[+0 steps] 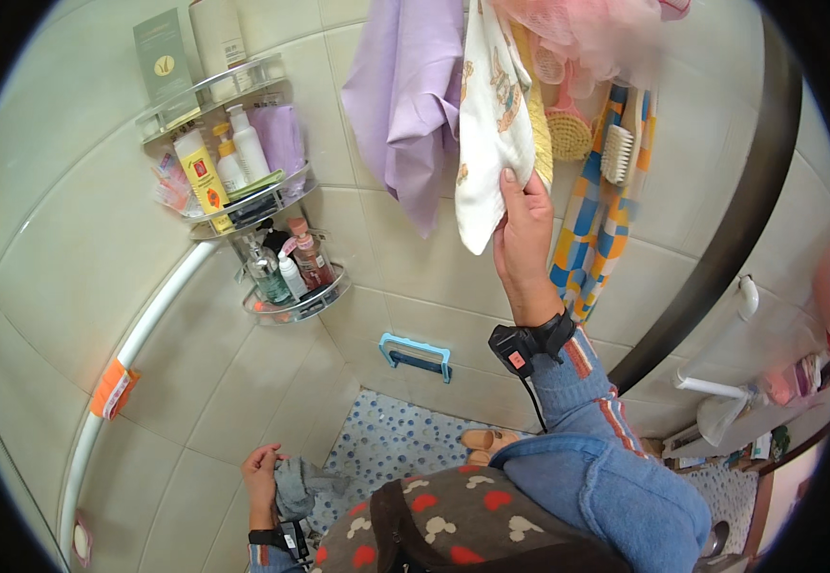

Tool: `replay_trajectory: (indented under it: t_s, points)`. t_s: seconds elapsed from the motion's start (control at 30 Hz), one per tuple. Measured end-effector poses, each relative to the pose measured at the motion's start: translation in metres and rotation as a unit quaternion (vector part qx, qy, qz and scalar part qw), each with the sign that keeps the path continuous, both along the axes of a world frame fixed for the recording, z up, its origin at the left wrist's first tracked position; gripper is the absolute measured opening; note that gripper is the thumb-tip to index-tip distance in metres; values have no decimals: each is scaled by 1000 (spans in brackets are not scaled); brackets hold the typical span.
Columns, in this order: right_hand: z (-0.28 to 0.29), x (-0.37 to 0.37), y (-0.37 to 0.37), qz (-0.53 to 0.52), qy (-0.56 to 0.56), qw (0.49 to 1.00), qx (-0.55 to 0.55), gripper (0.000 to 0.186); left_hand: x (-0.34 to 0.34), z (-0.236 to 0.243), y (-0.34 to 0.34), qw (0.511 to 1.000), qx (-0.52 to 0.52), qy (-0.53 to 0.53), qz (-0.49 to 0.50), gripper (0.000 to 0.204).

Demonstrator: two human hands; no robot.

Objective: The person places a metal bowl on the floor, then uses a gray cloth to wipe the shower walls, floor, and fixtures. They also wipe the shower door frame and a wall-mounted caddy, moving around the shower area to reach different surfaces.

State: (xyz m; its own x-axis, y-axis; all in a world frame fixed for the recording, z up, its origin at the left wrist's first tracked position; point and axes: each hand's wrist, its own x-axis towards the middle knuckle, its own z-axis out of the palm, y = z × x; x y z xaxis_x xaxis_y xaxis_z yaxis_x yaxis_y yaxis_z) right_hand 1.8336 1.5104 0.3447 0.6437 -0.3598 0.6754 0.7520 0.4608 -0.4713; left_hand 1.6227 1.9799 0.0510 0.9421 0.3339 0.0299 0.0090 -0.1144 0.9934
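Observation:
My right hand (pixel 527 239) reaches up to a white printed towel (pixel 483 134) hanging on the wall. Its thumb and fingers close on the towel's lower edge. Beside it hang a purple cloth (pixel 405 105) on the left and a yellow cloth (pixel 540 124) partly behind. Low on the left, my left hand (pixel 261 477) is closed on a crumpled grey cloth (pixel 306 489), which droops beside my apron (pixel 443 520). Some of the left fingers are hidden.
A corner shelf rack (pixel 291 186) with several bottles stands left. A pink bath puff (pixel 577 33), a round brush (pixel 568 132), a white-bristled brush (pixel 617 155) and a checked strip (pixel 587 234) hang right. Below are a blue-framed wall holder (pixel 415 355), slippers (pixel 486 441) and a white pipe (pixel 152 315).

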Motion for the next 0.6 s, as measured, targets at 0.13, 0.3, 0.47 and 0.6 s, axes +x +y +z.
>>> replay_trajectory:
  t_s: [0.13, 0.3, 0.47, 0.6]
  points:
    - [-9, -11, -18, -15, 45, 998, 27, 34, -3, 7, -2, 995, -93, 36, 32, 25]
    - [-36, -22, -37, -110, 102, 988, -48, 30, 2, 26, -23, 963, -254, 51, 71, 39]
    - [-86, -23, -32, -118, 213, 963, -113, 26, 9, 37, -50, 865, -497, 1, 62, 46]
    - [-160, -45, 36, 172, 346, 862, -327, 39, 22, 41, -72, 882, -470, 33, -26, 49]
